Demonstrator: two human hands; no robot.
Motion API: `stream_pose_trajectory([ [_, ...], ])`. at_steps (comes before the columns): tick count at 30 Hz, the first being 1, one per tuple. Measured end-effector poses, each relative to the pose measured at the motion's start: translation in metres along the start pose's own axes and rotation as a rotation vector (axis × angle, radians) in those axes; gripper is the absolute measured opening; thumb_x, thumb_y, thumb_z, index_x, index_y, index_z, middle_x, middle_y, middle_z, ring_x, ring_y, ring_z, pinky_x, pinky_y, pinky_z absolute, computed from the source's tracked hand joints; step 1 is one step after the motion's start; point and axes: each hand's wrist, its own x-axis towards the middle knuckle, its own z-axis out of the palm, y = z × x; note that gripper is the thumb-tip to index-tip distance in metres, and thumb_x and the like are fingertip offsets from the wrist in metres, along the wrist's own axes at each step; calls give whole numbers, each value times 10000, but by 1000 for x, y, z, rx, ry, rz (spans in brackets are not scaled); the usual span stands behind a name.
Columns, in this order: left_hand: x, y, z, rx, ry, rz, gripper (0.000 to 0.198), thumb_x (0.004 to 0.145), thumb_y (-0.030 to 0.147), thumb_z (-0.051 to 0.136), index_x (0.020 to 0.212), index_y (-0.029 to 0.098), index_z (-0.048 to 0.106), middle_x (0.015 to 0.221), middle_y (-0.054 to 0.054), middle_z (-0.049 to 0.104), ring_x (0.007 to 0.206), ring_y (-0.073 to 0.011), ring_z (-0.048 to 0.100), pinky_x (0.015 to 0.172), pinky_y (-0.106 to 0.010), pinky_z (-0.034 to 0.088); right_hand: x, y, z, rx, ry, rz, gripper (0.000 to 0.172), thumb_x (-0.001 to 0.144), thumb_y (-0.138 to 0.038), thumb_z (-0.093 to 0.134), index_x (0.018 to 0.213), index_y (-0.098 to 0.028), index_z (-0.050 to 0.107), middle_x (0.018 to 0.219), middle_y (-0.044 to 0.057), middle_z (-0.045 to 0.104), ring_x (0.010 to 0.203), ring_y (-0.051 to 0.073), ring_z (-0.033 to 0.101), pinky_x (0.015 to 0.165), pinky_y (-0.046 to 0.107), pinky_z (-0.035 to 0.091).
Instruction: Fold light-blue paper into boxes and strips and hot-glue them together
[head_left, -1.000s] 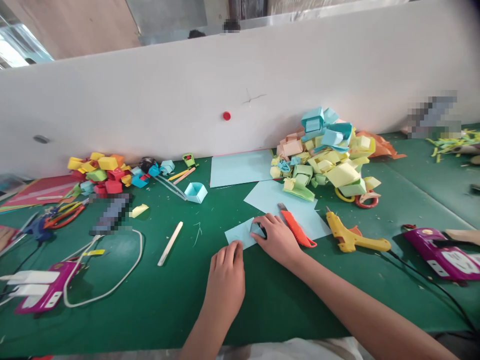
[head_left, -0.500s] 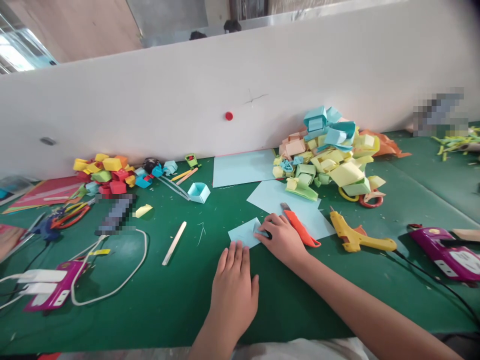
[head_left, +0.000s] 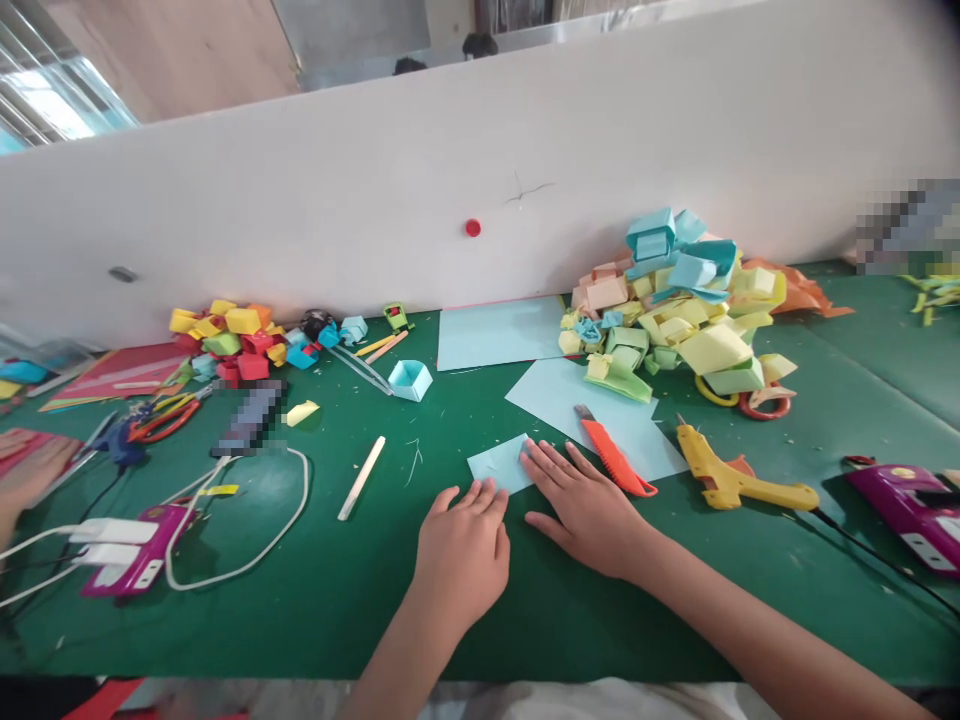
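Observation:
A small light blue paper piece (head_left: 498, 464) lies on the green table (head_left: 585, 620) in front of me. My left hand (head_left: 461, 552) rests flat below it, fingers stretched out and fingertips at its near edge. My right hand (head_left: 585, 500) lies flat beside it, fingers spread and tips touching the paper's right corner. Neither hand holds anything. An orange utility knife (head_left: 613, 452) lies just right of my right hand on a larger light blue sheet (head_left: 592, 405).
A yellow glue gun (head_left: 739, 482) and a purple power strip (head_left: 911, 503) lie at right. A pile of folded paper boxes (head_left: 675, 310) sits against the white divider (head_left: 375, 200). A white stick (head_left: 361, 477), a blue paper box (head_left: 411, 379), another power strip (head_left: 127, 560) and colored boxes (head_left: 225, 340) lie at left. Another person's hand (head_left: 26, 475) shows at the far left.
My right hand has opened from a curled grip on the paper to lie flat. My left hand has spread flat below the paper. The view has shifted slightly left.

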Motion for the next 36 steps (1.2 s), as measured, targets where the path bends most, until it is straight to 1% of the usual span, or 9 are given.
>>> stream_pose_trajectory([
  [2,9,-5,-4,5,13,-37,285,939,180,511,1029,209,780,1012,-112,814,891,-288,767,830,-468,555,-1,-1,-2,-16,10,3,663,1051,-494,436,1584,-102,374,1661,168,337,1536,344,328,1249,595,277],
  [5,28,-16,-9,33,-36,-97,296,961,216,534,758,226,750,625,-58,711,612,-236,675,619,-351,481,6,-2,-8,-11,28,23,652,1031,-504,483,1514,-66,485,1637,198,381,1552,391,267,1242,601,290],
  [7,41,-24,-12,-1,-91,-70,201,915,167,585,891,248,767,763,-44,734,633,-216,664,572,-311,436,18,1,-14,24,30,29,537,1022,-447,517,1392,-72,617,1630,199,396,1544,402,279,1222,582,335],
  [10,58,-36,-16,-148,-299,-88,325,893,144,587,1139,299,733,981,-34,724,741,-198,682,579,-281,431,43,11,-25,121,-15,26,327,1012,-254,507,1262,-208,713,1585,72,502,1466,322,432,1186,509,401],
  [13,72,-45,-20,-164,-387,-118,274,846,219,654,1103,286,722,1040,-44,705,952,-252,673,781,-327,488,65,17,-37,146,-145,-9,447,919,-197,625,1366,-196,639,1516,66,578,1420,299,461,1183,463,392],
  [18,82,-49,-22,-81,-424,-190,582,753,396,755,1295,264,590,1400,-113,536,1280,-392,475,1002,-505,416,81,12,-48,103,-194,44,514,858,-203,695,1368,-169,638,1339,123,679,1221,347,542,1047,488,454],
  [27,96,-39,-25,-32,-526,-197,551,721,274,748,1220,225,519,1264,-116,601,1217,-350,529,976,-479,378,84,14,-49,81,-160,163,217,850,-217,703,1047,-129,729,1175,203,647,1164,412,514,988,548,389],
  [31,96,-37,-27,-31,-513,-195,557,708,253,743,1213,215,509,1262,-111,618,1212,-346,544,982,-477,354,83,18,-45,220,-141,153,116,861,-137,644,957,-183,691,1054,118,702,1075,322,593,960,477,418],
  [36,93,-35,-30,-66,-525,-213,383,730,210,684,1091,217,559,1073,-69,694,1100,-310,607,913,-431,367,73,24,-39,483,-120,124,77,920,-170,581,887,-222,627,897,2,728,808,159,675,718,273,511],
])
